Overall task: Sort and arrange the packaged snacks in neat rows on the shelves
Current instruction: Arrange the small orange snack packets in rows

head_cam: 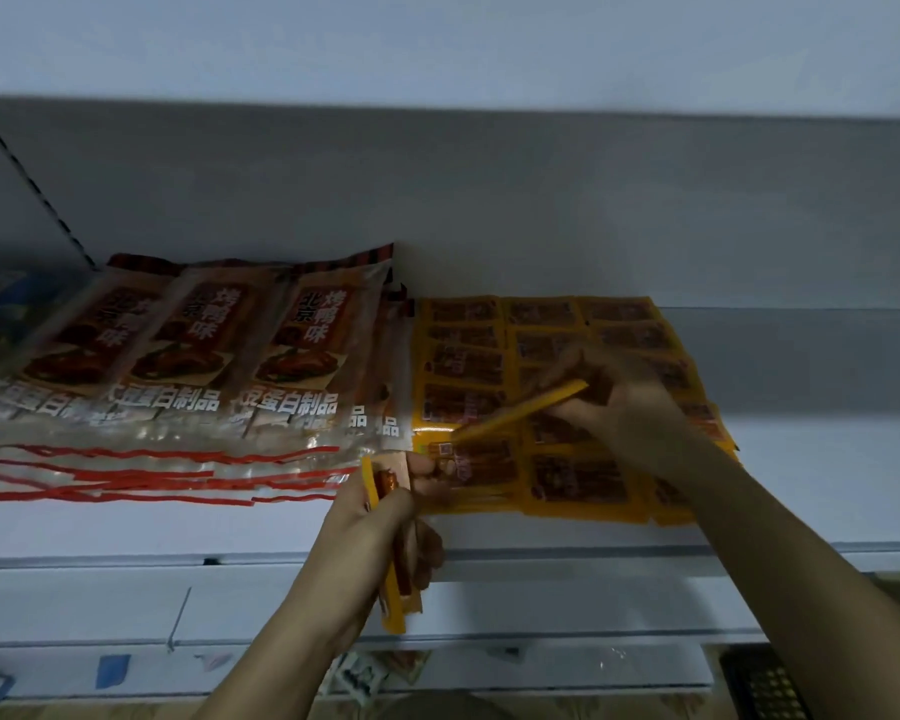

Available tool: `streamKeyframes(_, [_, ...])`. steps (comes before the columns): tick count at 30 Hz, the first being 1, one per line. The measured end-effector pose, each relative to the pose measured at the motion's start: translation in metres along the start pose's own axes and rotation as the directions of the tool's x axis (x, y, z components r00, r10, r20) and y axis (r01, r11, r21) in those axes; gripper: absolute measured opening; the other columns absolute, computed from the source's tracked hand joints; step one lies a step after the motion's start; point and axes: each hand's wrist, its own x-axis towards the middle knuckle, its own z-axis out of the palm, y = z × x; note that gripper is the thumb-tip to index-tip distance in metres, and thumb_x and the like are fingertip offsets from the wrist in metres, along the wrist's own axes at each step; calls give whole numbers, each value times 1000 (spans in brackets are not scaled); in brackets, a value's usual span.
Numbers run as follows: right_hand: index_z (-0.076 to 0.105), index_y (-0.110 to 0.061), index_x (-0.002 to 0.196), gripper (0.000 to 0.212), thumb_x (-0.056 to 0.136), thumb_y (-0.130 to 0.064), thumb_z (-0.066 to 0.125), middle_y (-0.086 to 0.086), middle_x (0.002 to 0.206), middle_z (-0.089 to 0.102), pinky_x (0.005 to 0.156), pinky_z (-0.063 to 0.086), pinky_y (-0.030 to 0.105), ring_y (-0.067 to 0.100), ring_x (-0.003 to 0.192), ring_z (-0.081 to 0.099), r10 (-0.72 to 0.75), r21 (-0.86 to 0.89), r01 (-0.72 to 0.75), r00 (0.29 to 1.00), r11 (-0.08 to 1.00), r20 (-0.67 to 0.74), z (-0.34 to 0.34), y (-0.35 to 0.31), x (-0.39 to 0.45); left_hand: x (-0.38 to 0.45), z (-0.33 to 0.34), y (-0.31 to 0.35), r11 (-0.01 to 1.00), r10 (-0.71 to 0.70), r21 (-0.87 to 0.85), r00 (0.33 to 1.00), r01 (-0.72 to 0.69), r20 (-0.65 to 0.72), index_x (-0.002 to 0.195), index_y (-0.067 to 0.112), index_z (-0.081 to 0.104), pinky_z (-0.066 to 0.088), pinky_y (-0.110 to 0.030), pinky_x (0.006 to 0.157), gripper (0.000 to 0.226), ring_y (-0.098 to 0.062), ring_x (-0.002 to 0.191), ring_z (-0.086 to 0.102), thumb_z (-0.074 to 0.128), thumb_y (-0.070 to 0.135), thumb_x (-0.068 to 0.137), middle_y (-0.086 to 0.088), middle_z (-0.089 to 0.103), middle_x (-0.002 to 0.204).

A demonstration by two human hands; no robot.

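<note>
The left hand (385, 517) grips a small stack of yellow packets (397, 589) upright at the shelf's (541, 532) front edge, just left of the yellow rows (557, 407) lying flat on it. The right hand (614, 402) hovers over those rows, pinching one yellow packet (520, 410) edge-on. Red-striped packs (178, 376) overlap in a row to the left.

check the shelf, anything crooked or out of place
The yellow packets lie in overlapping rows that skew toward the right edge. The right hand holds one packet tilted above them; the left hand grips a bundle. The red-striped packs overlap unevenly.
</note>
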Motion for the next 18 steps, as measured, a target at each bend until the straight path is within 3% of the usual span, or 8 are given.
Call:
streamKeyframes(3, [68, -17, 87, 26, 86, 9, 71, -10, 99, 74, 81, 57, 30, 9, 96, 70, -54, -83, 52, 998, 995, -25, 12, 11, 4, -1, -2, -1, 980, -93, -173, 994, 101, 55, 106, 1, 58, 42, -29, 46, 19, -27, 49, 51, 59, 6, 87, -17, 60, 75])
streamKeyframes(6, [71, -14, 87, 38, 79, 22, 58, -8, 106, 72, 85, 55, 30, 6, 104, 66, -156, -190, 159, 987, 969, 29, 36, 20, 5, -1, -4, 4, 928, -114, -338, 984, 156, 139, 95, 3, 62, 44, -31, 45, 29, -27, 50, 51, 57, 14, 68, -15, 54, 75])
streamKeyframes(10, [71, -16, 91, 46, 73, 22, 55, -9, 112, 69, 94, 46, 12, -8, 110, 58, -158, -359, 176, 984, 916, 80, 51, 37, 7, -1, -5, 13, 896, -65, -427, 988, 120, 141, 88, 5, 70, 54, -39, 52, 24, -32, 60, 60, 52, 19, 79, -16, 59, 75])
streamKeyframes(14, [75, -17, 93, 47, 71, 18, 53, -1, 114, 74, 97, 49, 21, 10, 111, 63, -211, -479, 247, 969, 843, 129, 53, 43, 8, 1, -7, 21, 904, -29, -422, 995, 69, 99, 97, 4, 69, 57, -43, 68, 32, -32, 71, 69, 49, 22, 81, -17, 69, 82])
streamKeyframes(18, [75, -16, 79, 39, 73, 6, 45, -3, 112, 76, 93, 52, 26, 16, 108, 68, -216, -540, 249, 968, 804, 125, 55, 41, 2, 3, -3, 22, 926, -45, -375, 999, 44, 4, 95, 6, 69, 52, -39, 70, 28, -22, 67, 69, 44, 17, 98, -13, 70, 78])
